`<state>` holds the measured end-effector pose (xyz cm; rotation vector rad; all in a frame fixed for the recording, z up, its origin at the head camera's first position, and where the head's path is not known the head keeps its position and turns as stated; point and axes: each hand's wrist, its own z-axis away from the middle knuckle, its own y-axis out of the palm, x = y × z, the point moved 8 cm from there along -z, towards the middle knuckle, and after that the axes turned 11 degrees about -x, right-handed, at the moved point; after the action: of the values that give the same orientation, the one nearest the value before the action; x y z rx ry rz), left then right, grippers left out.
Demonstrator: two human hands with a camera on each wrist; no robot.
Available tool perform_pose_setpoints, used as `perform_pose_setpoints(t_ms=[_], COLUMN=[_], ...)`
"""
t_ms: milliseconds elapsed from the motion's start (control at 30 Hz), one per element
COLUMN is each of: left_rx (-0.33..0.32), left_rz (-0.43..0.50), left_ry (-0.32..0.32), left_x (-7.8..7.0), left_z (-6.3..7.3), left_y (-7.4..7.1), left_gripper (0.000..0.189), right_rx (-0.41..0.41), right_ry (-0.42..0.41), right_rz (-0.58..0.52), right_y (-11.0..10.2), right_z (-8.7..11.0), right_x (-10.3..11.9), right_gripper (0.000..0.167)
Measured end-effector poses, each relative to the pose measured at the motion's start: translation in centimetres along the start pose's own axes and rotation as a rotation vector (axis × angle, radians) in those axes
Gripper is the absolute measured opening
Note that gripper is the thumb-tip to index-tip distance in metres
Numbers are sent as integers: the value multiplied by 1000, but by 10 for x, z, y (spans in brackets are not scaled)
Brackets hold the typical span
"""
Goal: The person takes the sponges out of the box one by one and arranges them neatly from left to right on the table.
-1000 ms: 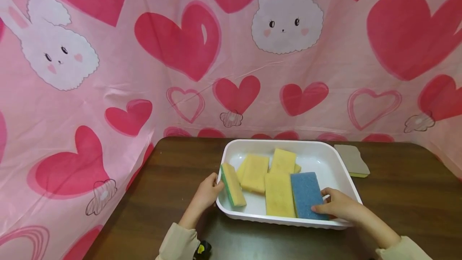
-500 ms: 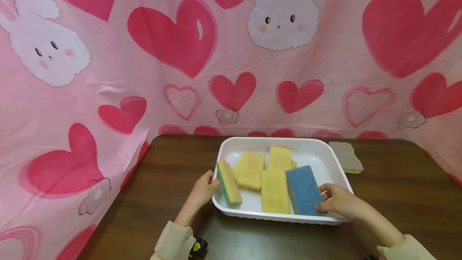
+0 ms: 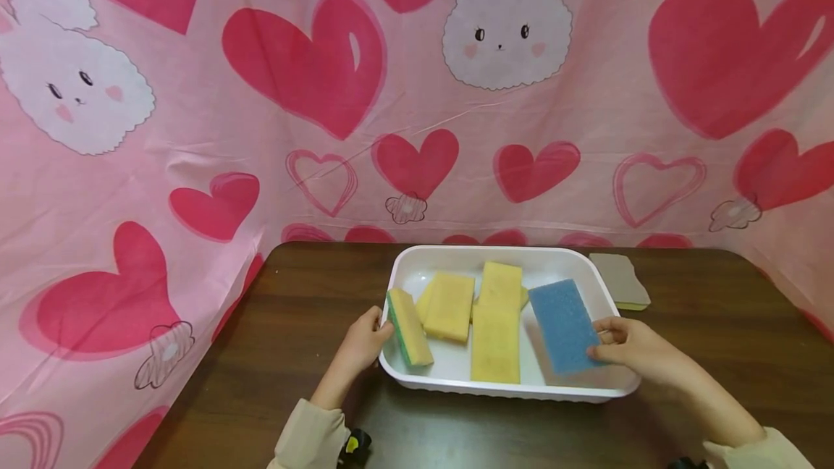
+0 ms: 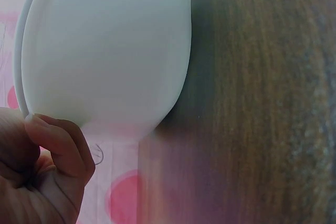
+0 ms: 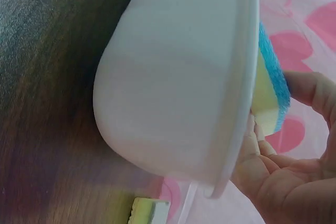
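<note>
A white plastic tray (image 3: 449,384) sits on the table with several yellow sponges (image 3: 495,353) lying in it. At its left rim my left hand (image 3: 362,339) pinches the edge; in the left wrist view, curled fingers (image 4: 65,148) meet the rim. A green-backed sponge (image 3: 410,328) leans on edge just inside that rim. My right hand (image 3: 635,346) holds a blue-faced sponge (image 3: 562,328) by its right side, thumb on the blue face, tilted over the right part of the tray. The right wrist view shows this sponge's yellow side (image 5: 264,100) beyond the rim.
A grey-topped sponge (image 3: 619,279) lies on the dark wooden table (image 3: 313,302) outside the tray, at its back right. Behind the table hangs a pink cloth (image 3: 417,107) printed with hearts and rabbits.
My right hand has lifted the blue-faced sponge off the tray's front right and moved it right and back, away from the yellow sponges. The left hand stays at the rim.
</note>
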<state>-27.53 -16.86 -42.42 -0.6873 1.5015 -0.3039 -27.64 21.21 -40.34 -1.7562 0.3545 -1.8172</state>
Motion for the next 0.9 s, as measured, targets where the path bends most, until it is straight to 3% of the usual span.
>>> perform_pose_setpoints(t_ms=[400,533,667,733,800,900], left_rx=[-4,-1,0,2,2,4], left_rz=[2,-2,-4,-5,-6,-7], left_ry=[-6,-5,-5,-8,-10,-11], left_x=[1,2,3,3,4,4], left_z=[0,-1,-1,-2,-2,-2], left_y=[0,1,1,2,2,2], left_gripper=[13,13,13,12,12,12], right_rx=[-117,-213,-309,-350,-395,-461], right_ry=[67,55,47,57,79,134], right_rz=[-191,-219,-274,-344,-375,-346], right_y=[-37,-57,-78,-87,-96,-107], right_z=[-4,-8,-13,-15,-17,-19], right_x=[-17,-26,-35,-40,-45,-53], right_gripper=[60,57,45,28,25,37])
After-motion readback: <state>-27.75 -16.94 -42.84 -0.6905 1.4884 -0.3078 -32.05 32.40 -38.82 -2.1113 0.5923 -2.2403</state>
